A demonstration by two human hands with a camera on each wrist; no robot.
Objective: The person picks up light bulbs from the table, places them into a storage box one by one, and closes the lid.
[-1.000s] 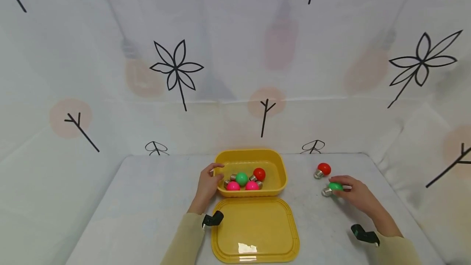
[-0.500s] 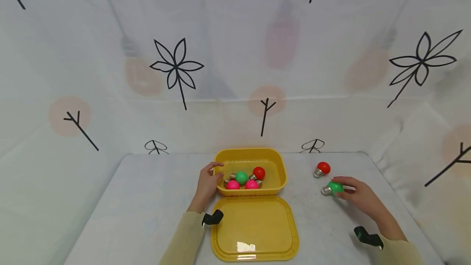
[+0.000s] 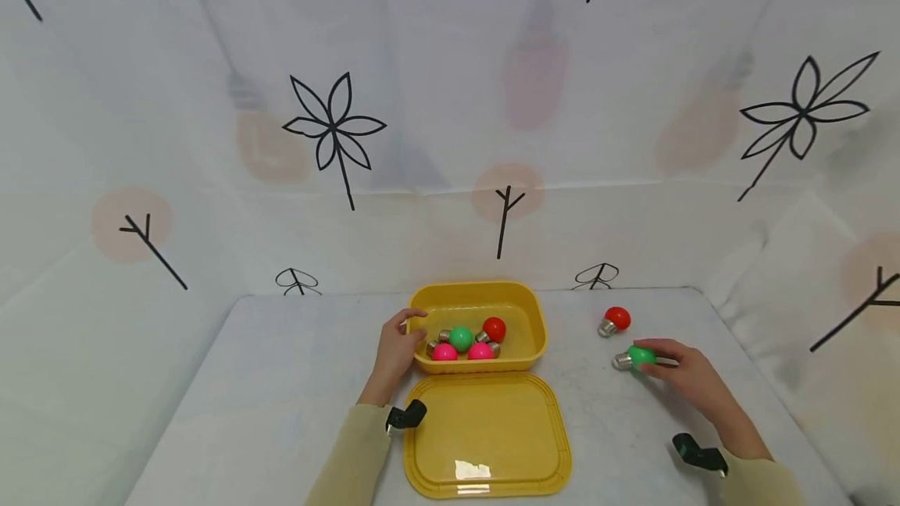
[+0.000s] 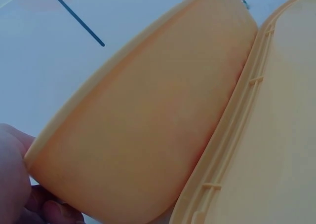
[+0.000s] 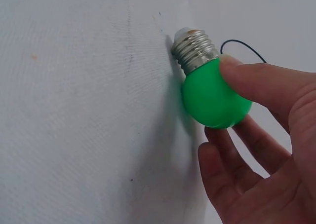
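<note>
My right hand (image 3: 692, 381) holds a green light bulb (image 3: 643, 357) between thumb and fingers, low over the right side of the table. In the right wrist view the thumb presses the side of the green globe (image 5: 213, 98), and its silver screw base (image 5: 193, 51) points away from the palm. Around the left end of a yellow plastic box (image 3: 526, 322) my left hand (image 3: 396, 350) curls, gripping its rim. Inside lie a green bulb (image 3: 461, 338), a red bulb (image 3: 494, 328) and two pink bulbs (image 3: 444, 353). The left wrist view shows the box's outer wall (image 4: 143, 110).
Directly in front of the box lies a flat yellow lid (image 3: 488, 428), close to its front wall. Another red bulb (image 3: 617, 318) rests on the white table (image 3: 281, 397) just behind the held one. A white printed cloth (image 3: 436, 123) rises behind and at both sides.
</note>
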